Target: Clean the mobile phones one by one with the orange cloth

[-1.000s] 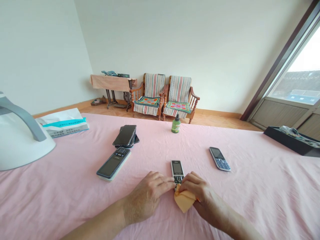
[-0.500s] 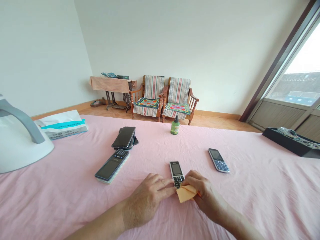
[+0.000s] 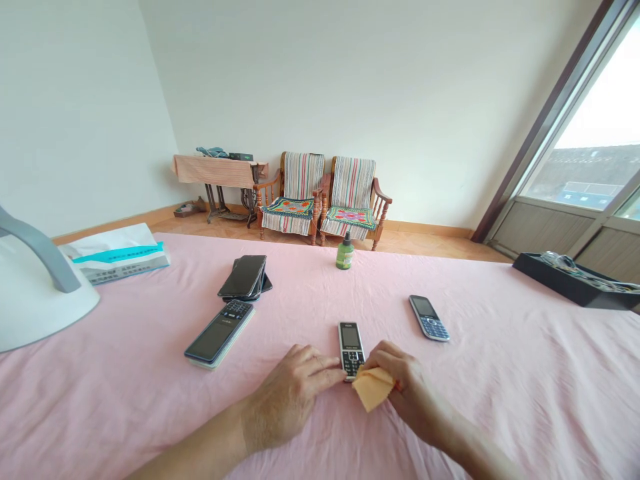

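A black-and-silver keypad mobile phone (image 3: 350, 339) lies face up on the pink cloth, between my hands. Against its lower left edge rest the fingertips of my left hand (image 3: 295, 390), fingers stretched out and thumb hidden. My right hand (image 3: 400, 373) is closed on a yellow-orange cleaning cloth (image 3: 374, 388) with a zigzag edge, pinched at the phone's lower right corner. Something small and red-orange shows by the right fingers, too covered to name. Farther right lies a blue keypad phone (image 3: 430, 319), touched by neither hand.
On the left are a stack of keypad phones (image 3: 217, 337), a pile of dark smartphones (image 3: 244, 275), a tissue pack (image 3: 120, 253) and a white-and-grey appliance (image 3: 45, 293). A green spray bottle (image 3: 345, 255) stands at the back. A black box (image 3: 570, 287) with cables sits far right.
My left fingertips have drawn back slightly from over the phone to its edge. The cloth hangs a little lower in my right hand. The view has shifted slightly.
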`<state>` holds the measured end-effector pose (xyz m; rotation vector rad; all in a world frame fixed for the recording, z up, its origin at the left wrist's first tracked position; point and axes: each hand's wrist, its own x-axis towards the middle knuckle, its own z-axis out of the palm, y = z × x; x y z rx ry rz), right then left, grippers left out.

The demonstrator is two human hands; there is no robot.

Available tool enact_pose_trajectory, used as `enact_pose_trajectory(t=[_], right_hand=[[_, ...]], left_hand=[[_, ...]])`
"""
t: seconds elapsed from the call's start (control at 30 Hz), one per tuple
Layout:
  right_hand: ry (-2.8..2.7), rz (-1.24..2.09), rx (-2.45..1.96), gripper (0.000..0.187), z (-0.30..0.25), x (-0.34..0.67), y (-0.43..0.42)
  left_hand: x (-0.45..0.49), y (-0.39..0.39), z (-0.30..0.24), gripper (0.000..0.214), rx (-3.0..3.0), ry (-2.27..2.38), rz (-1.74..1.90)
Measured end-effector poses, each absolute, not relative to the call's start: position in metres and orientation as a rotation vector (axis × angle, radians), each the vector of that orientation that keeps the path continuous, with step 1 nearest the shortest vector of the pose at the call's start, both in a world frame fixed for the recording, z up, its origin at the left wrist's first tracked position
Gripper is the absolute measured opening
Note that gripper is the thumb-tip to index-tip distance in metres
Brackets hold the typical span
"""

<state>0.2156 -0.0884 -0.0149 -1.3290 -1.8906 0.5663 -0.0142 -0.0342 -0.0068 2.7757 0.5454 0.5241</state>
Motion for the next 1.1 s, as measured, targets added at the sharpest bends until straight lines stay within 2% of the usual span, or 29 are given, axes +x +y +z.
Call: enact_pose_trajectory(t=[0.23, 0.5, 0.7, 0.83, 0.87, 1.03, 1.1], right_hand=[[-1.415, 0.826, -1.318, 0.015, -0.023, 0.235, -0.081], [-1.241, 1.046, -1.195, 0.016, -0.023, 0.244, -0.083], [-1.172, 1.099, -1.099, 0.009, -0.021, 0.251, -0.082], [-1.158, 1.125, -1.104, 0.021, -0.018, 0.247, -0.084], [-1.164, 1.106, -1.128, 0.023, -0.019, 0.246, -0.083], [-1.138, 0.98, -1.203, 0.033, -0.031, 0.242, -0.079], [-1.146, 0.97, -1.21, 0.035, -0.035, 0.243, -0.078]], left_hand=[[-0.012, -0.035, -0.006, 0.063, 2.695, 0.6, 0.529], [-0.006, -0.037, -0.001, 0.061, 2.656, 0.658, 0.484], [0.003, -0.045, -0.001, 0.049, 2.499, 0.85, 0.583], [0.018, -0.049, -0.001, 0.025, 2.39, 1.105, 0.672], [0.023, -0.049, -0.001, 0.025, 2.4, 1.153, 0.665], [0.044, -0.045, -0.005, 0.054, 2.497, 1.375, 0.551], [0.05, -0.044, -0.007, 0.059, 2.523, 1.444, 0.521]])
